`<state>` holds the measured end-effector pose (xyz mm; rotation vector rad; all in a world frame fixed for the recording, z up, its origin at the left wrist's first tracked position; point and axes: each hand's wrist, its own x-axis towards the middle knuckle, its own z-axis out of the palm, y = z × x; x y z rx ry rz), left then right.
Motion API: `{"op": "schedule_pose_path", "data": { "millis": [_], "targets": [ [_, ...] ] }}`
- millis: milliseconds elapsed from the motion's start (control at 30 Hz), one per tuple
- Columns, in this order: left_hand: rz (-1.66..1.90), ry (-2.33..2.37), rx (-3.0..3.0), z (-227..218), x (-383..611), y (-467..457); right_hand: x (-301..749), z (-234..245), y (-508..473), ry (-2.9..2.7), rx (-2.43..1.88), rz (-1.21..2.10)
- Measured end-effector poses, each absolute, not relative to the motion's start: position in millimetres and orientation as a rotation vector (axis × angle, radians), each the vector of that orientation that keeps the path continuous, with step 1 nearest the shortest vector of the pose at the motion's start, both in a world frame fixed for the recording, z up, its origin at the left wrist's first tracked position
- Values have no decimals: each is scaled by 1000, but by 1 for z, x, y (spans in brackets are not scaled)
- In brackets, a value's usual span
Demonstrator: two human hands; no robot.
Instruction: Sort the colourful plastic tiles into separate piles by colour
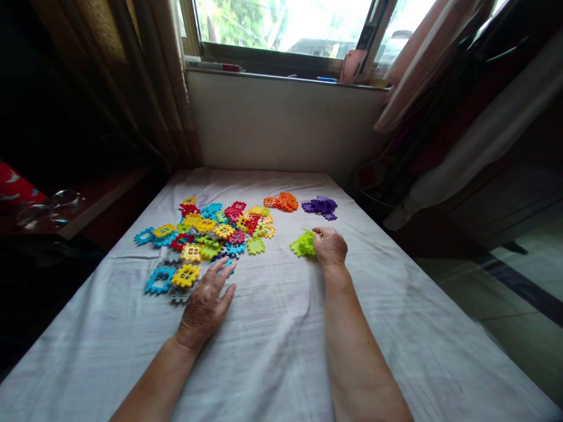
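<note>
My left hand (207,299) rests at the near right edge of a mixed pile of toothed plastic building tiles (206,224). Its fingers are spread, over or touching a blue tile (224,268). Close by lie a yellow window tile (186,275) and a blue frame tile (159,280). My right hand (331,246) is at a small lime-green heap of tiles (302,244), fingers curled and pinching a lime-green tile at its right side; the fingertips are partly hidden. Behind it sit an orange heap of tiles (284,201) and a purple heap of tiles (322,206).
A pale, wrinkled cloth (272,351) covers the surface under the tiles. A wall (281,120) and a window stand behind it. Eyeglasses (53,205) lie on a dark side table at left. Curtains and hanging clothes flank both sides.
</note>
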<state>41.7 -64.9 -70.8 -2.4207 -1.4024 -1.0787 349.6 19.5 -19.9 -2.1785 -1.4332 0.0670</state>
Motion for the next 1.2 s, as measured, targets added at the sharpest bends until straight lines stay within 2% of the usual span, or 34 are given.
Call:
{"op": "schedule_pose_path", "data": {
  "millis": [200,367,533,667,900,1033,1200],
  "targets": [
    [-1094,-1434,-2446,-72,41,-65,342,-12,15,-1676,-2244,128],
    [-1113,-1423,-2439,-72,40,-66,344,-24,16,-1769,-2286,113],
    [-1127,-1431,-2443,-71,39,-66,344,-37,21,-1700,-2172,9],
    [-1132,-1422,-2430,-70,40,-66,330,-26,21,-1704,-2085,-21],
    [-1080,-1418,-2324,-71,35,-63,260,-29,13,-2226,-1710,163],
    [-1062,-1473,-2291,-72,31,-61,238,-35,7,-2365,-1699,178],
    [-1085,-1485,-2299,-72,31,-61,253,-14,7,-2394,-1714,249]
  ]
}}
